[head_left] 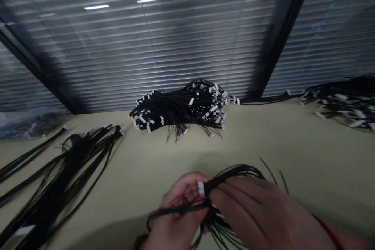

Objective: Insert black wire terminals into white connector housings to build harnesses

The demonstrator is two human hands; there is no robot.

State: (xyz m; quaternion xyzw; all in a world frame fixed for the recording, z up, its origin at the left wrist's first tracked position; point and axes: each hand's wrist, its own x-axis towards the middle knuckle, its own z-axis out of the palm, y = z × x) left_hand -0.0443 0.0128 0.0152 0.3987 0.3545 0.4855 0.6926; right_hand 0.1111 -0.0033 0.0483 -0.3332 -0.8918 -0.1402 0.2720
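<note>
We grip black wire bunch [231, 174] in left hand [178, 213], curled round it w/ white connector [200, 188] showing at the end; right hand [258, 211] presses its fingers together on top. Big gathered bundle [181, 109] lies ahead on surface [293, 144], loose wires [67, 179] at left.

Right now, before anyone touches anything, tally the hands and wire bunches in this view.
Hands: 2 (left hand, right hand)
Held wire bunch: 1
Wire heaps: 2 (centre heap, right heap)
Long wire bunches: 2 (nearer bunch, far-left bunch)
Total: 7
</note>
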